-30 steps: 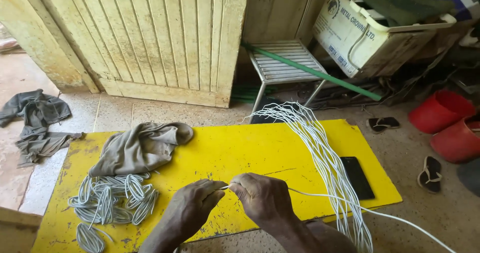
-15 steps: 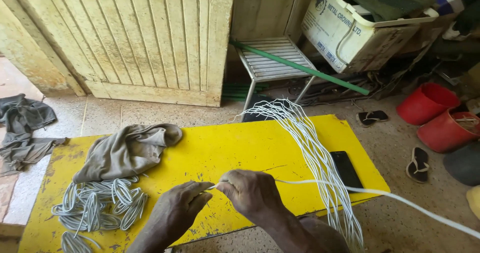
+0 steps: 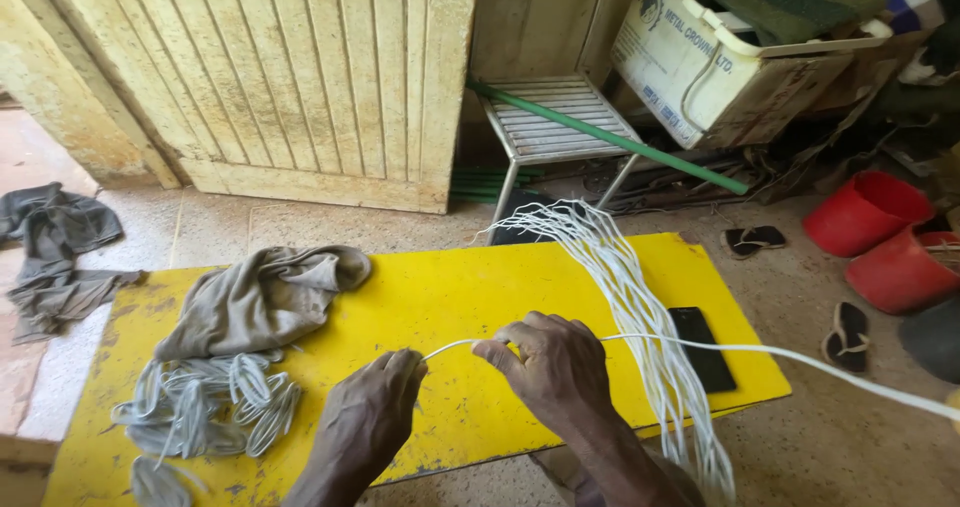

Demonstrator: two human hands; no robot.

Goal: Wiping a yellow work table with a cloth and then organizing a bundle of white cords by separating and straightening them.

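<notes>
Cord, a single white strand, was pinched at one end between the fingers of the left hand and passed under the thumb of the right hand, then ran off right, past the worktop edge and out of view. Both grips were pressed together on it.

Head view: against the earlier pictures, the hands stayed close together over the near edge of the yellow worktop, and the strand between them remained short. The free run to the right sat higher and tauter than a second before, which suggested cord was being drawn through the right hand.

Edges and room: the hands worked just above the near edge. A bundle of white cords lay across the right part and hung over the front, just beside the right hand. A phone lay beyond it. Grey cloth and grey loops filled the left part. The bare middle offered the only open room.
</notes>
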